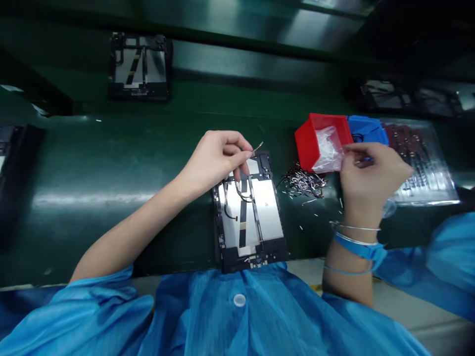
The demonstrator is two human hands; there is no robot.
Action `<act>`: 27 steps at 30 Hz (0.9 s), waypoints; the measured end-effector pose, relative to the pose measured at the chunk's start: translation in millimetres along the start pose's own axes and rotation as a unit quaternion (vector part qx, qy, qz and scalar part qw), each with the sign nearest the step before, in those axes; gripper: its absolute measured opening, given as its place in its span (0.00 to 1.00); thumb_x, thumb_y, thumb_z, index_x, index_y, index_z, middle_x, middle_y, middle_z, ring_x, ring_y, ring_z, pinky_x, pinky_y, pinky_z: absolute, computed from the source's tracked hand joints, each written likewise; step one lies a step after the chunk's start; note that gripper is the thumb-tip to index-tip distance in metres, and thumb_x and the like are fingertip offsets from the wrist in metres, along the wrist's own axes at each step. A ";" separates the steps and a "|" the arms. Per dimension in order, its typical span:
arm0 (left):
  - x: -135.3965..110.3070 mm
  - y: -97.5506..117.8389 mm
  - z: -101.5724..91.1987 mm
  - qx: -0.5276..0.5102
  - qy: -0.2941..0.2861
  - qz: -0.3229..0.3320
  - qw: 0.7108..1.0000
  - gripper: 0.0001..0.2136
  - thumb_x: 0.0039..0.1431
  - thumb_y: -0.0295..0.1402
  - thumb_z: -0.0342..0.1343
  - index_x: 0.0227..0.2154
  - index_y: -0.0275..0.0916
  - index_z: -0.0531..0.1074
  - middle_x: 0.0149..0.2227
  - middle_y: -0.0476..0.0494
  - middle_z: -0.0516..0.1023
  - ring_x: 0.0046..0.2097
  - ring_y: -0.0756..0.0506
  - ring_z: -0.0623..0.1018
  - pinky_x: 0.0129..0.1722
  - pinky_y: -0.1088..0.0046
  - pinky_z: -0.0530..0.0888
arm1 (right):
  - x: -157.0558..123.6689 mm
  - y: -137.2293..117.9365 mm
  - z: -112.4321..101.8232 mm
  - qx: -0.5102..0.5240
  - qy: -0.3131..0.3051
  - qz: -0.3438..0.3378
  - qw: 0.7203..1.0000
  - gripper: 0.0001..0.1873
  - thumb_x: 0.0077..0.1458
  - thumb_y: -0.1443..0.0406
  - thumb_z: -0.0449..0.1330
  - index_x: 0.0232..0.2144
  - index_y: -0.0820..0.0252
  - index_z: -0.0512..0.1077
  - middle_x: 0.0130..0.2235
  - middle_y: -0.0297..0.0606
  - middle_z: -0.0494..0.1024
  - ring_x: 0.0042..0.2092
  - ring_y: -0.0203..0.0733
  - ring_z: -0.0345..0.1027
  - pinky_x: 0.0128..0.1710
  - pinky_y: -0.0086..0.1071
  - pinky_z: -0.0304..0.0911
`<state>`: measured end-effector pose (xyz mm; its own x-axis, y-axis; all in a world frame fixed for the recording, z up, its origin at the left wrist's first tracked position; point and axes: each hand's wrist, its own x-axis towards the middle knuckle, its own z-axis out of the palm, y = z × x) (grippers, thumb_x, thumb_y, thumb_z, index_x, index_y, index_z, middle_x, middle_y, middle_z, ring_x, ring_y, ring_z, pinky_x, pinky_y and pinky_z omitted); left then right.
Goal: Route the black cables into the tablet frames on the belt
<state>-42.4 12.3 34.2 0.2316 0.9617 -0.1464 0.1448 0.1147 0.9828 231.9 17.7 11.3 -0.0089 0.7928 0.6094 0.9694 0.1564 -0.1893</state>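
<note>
An opened tablet (256, 217), with silver plates, black cables and a black frame, lies on the green belt in front of me. My left hand (217, 158) hovers over its top left corner, fingers pinched on a thin wire-like part (257, 147) that sticks out to the right. My right hand (371, 175) is to the right, by the red bin (308, 138), its fingers curled; what they hold is hidden. A pile of small dark parts (304, 183) lies between the tablet and my right hand.
The red bin holds a clear plastic bag (328, 148); a blue bin (365, 129) stands beside it. A clear tray of small parts (423, 163) is at the right. Another opened tablet (139, 66) lies on the far belt. A dark object (15, 163) sits at the left edge.
</note>
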 end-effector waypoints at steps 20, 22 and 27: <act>-3.9 -7.6 4.8 -0.014 -0.069 -0.010 0.997 0.08 0.56 0.22 0.53 0.23 0.37 0.67 0.17 0.49 0.74 0.16 0.50 0.73 0.14 0.80 0.64 | -24.6 -103.3 5.4 0.119 -0.020 -0.184 0.976 0.08 0.56 0.67 0.60 0.37 0.48 0.76 0.31 0.35 0.76 0.32 0.42 0.67 0.32 0.39 0.61; -5.0 -9.4 6.4 -0.009 -0.078 -0.013 0.997 0.08 0.55 0.21 0.52 0.22 0.37 0.66 0.17 0.49 0.74 0.16 0.50 0.73 0.14 0.80 0.64 | -24.7 -104.7 8.0 0.127 -0.020 -0.185 0.974 0.07 0.56 0.67 0.59 0.33 0.49 0.76 0.30 0.35 0.76 0.32 0.42 0.66 0.31 0.38 0.61; -5.9 -10.8 8.5 0.005 -0.087 -0.021 0.996 0.09 0.54 0.21 0.52 0.21 0.37 0.66 0.17 0.48 0.74 0.17 0.49 0.74 0.15 0.79 0.67 | -27.4 -102.3 11.2 0.129 -0.025 -0.219 0.967 0.09 0.56 0.69 0.58 0.31 0.50 0.75 0.32 0.35 0.78 0.33 0.41 0.67 0.31 0.37 0.62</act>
<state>-37.1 3.3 23.5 0.3891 0.8980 -0.2054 0.1675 0.1503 0.9744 130.2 -13.4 5.4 -0.4216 0.6438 0.6386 0.7768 0.6197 -0.1119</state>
